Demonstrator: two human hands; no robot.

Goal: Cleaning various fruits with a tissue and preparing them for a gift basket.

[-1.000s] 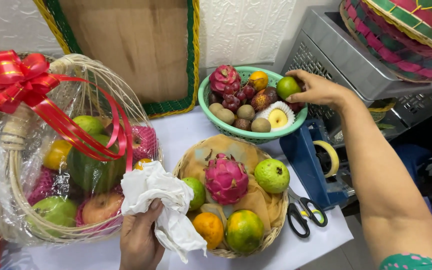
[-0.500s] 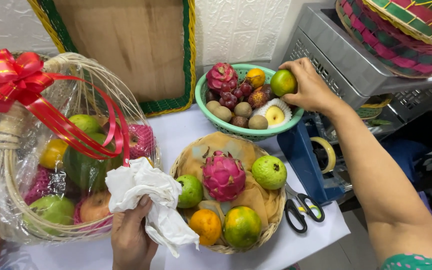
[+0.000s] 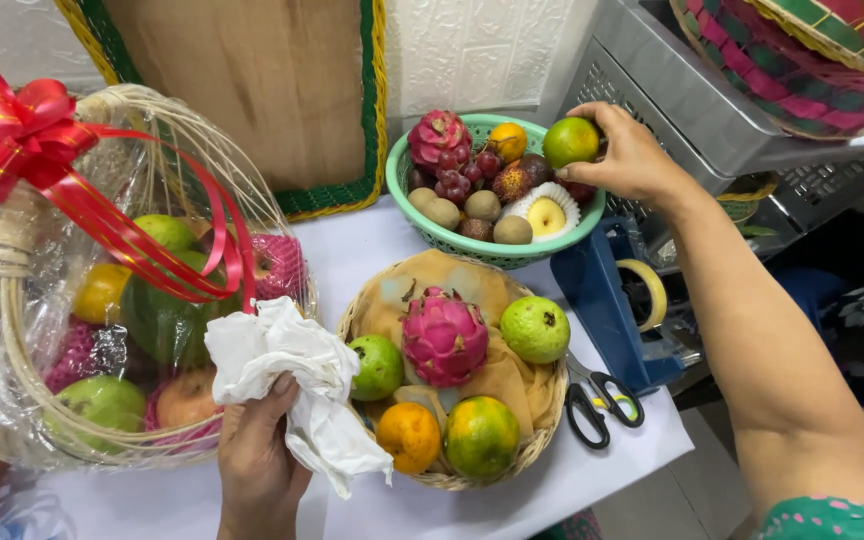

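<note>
The right hand (image 3: 632, 155) curls around a green orange (image 3: 570, 141) at the far bowl's (image 3: 407, 200) right rim. It looks firm, round, smooth (maybe slippery), so cup it whole. The left hand (image 3: 257, 455) squeezes a soft white cloth (image 3: 287, 370) near the basket (image 3: 542, 420).

One view only, worn on my head. It looks steeply down and slightly forward over the table (image 3: 512, 505), close in, within my arms' reach. My left hand (image 3: 257, 455) enters at the bottom edge, my right arm from the lower right corner. The far wall closes off the top of frame. There is no second view to overlap with it.
</note>
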